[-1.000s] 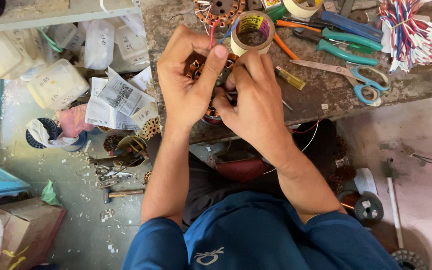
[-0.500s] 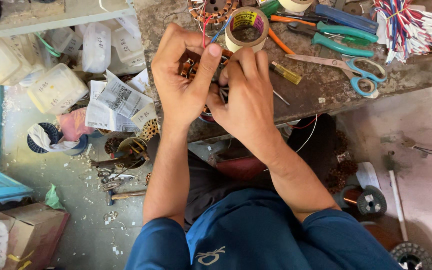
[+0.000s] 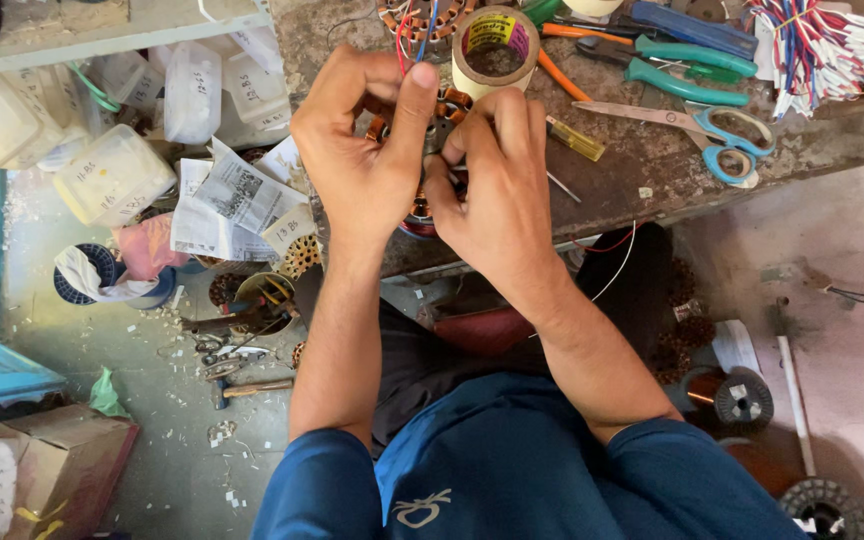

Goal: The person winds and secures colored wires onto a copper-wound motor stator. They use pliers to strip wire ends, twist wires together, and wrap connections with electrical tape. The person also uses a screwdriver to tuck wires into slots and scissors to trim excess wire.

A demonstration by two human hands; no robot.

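Observation:
Both hands work on a round copper-wound motor stator (image 3: 430, 140) that rests at the near edge of a worn workbench (image 3: 652, 170). My left hand (image 3: 362, 150) clasps its left side, thumb stretched over the top. My right hand (image 3: 497, 170) pinches at the windings from the right, fingers curled in. Most of the stator is hidden behind the hands; only some orange coils and a dark rim show. Red and blue wires (image 3: 417, 30) run up from it toward a second stator at the top edge.
A roll of tan tape (image 3: 495, 45) sits just behind my hands. Blue-handled scissors (image 3: 702, 125), teal pliers (image 3: 682, 70), a small yellow tool (image 3: 574, 138) and a bundle of coloured wires (image 3: 822, 45) lie to the right. Plastic jars (image 3: 112, 175) and papers crowd the floor at left.
My hands and the stator stay together on the bench edge. The view has shifted slightly, and my right fingers have curled tighter onto the windings.

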